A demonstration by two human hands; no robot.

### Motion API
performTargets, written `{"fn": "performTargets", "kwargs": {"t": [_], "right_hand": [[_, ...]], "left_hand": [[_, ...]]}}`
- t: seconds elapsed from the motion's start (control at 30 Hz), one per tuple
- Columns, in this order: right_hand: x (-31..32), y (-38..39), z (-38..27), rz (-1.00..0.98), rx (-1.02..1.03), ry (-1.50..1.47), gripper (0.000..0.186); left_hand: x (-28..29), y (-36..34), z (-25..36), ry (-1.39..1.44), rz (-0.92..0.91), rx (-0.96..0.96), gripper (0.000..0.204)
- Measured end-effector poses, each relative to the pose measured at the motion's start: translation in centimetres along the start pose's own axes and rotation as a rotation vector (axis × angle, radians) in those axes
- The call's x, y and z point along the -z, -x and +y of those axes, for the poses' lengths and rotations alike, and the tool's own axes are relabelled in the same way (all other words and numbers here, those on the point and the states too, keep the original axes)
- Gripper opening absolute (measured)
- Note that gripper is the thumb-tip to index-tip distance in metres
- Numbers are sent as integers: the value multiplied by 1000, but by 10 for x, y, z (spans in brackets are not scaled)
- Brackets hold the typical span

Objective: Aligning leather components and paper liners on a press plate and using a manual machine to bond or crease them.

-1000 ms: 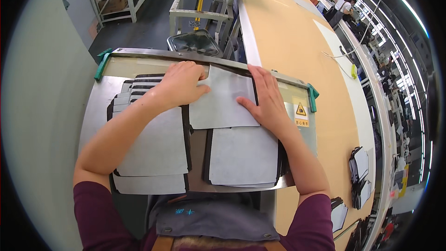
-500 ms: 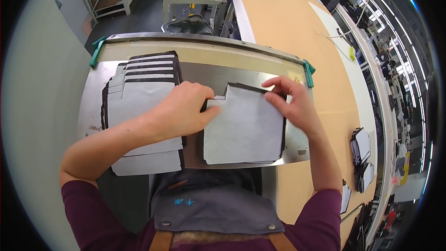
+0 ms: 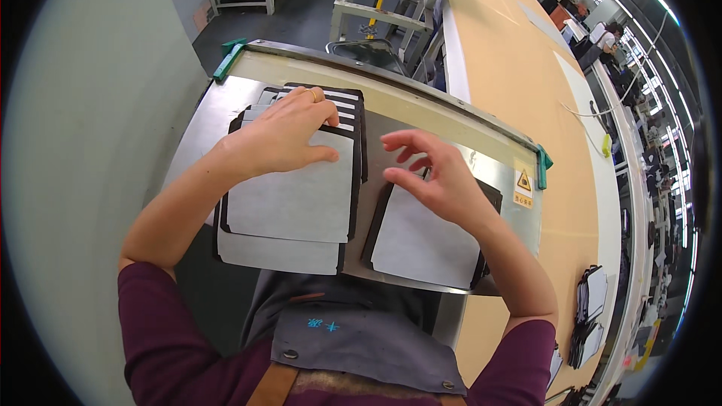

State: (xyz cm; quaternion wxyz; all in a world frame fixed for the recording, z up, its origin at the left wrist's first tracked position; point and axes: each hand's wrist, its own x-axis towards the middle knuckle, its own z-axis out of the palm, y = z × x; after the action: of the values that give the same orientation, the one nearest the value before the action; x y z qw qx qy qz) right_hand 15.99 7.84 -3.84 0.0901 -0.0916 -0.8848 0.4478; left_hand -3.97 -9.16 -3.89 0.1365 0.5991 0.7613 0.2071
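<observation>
On the left of the metal plate lies a fanned pile of pale grey panels with black edges. Over its upper part rests my left hand, fingertips at the striped far edges and thumb apart, gripping no panel that I can see. A smaller stack of similar panels lies to the right. My right hand hovers at that stack's far edge, thumb and fingers spread with nothing between them. It hides part of the stack's upper edge.
Green clamps stand at the plate's far corners, one left and one right. A metal bar runs along its far side. To the right is a long tan table with more panel stacks near its edge.
My left hand has left the right stack and moved over to the left pile. The fingers of my right hand have come off the right stack's edge. The whole view has shifted.
</observation>
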Motion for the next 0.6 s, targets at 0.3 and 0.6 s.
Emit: {"fn": "performTargets", "kwargs": {"t": [0.3,0.6], "right_hand": [[-37,-46,10,55,130,174,52],[43,-10,26,210,-233,-457,11]], "left_hand": [[11,-16,-15,-2,-70,-127,28],[37,-73,26,403,-78,-77,28]]}}
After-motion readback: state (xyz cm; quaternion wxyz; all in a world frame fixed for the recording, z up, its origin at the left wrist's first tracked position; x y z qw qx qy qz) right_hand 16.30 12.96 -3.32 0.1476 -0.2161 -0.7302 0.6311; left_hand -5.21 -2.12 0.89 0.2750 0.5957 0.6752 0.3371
